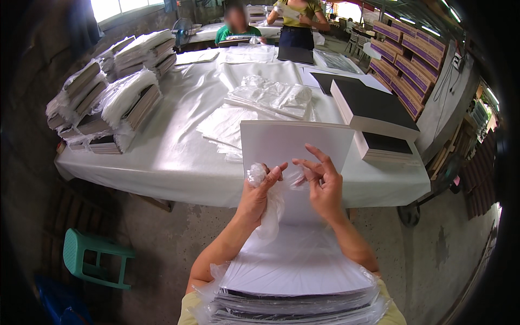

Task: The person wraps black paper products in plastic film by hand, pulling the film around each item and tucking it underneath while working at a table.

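Note:
My left hand (256,197) is closed round a bunched clear plastic bag (272,216), whose loose part hangs below the fist. Facing it, my right hand (324,187) has its fingers apart, with a bit of clear film by the fingertips. Just beyond both hands a white board (297,142) stands upright at the table's front edge. Its lower part is partly covered by the hands and film. Between my forearms, close to my body, lies a stack of plastic-wrapped white boards (303,265) with dark layers showing at its near edge.
Flat plastic bags (271,97) lie mid-table on a white cloth (184,124). Black-topped board stacks (374,105) stand right, wrapped bundles (127,103) left. A green stool (92,254) is on the floor at left. Two people work beyond; cartons (409,65) are piled far right.

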A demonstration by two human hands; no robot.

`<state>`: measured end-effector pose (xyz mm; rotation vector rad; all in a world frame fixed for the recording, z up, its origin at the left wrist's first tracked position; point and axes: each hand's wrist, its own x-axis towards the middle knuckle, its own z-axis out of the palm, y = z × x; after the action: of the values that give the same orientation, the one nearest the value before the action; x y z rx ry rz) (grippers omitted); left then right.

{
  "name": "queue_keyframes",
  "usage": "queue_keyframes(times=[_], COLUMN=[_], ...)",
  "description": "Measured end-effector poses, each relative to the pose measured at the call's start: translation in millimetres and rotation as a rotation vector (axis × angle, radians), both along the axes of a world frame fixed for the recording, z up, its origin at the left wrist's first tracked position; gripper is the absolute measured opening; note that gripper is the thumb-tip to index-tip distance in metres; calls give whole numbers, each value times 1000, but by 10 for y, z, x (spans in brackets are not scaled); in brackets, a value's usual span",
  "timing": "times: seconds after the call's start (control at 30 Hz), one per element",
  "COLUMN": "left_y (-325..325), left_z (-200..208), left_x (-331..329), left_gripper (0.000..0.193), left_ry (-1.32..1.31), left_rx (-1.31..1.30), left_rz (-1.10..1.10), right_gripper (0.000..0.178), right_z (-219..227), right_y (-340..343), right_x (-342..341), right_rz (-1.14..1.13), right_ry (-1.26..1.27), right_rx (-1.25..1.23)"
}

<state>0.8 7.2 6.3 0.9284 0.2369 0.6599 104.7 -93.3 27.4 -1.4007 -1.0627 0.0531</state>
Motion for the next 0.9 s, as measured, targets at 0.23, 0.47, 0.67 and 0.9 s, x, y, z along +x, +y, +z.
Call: queue_keyframes(times=[0.23,0.47,0.67,0.9], left_y=[-15,651,1067,270], left_z=[20,-62,-44,247], left_x=[-13,-408,-798,-175], left_gripper=[24,22,22,64], left_ry=[-85,3,671,125], left_rx=[-8,560,1069,1015], left_rz=[158,749,1185,350], right_gripper=[29,25,15,8], right_z=[58,95,48,-4], right_y=[-43,-92,-111,-84], right_x=[42,186,253,104], right_rz=[165,76,-10,30], right_ry=[221,341,355,244], right_rx=[21,96,45,-59])
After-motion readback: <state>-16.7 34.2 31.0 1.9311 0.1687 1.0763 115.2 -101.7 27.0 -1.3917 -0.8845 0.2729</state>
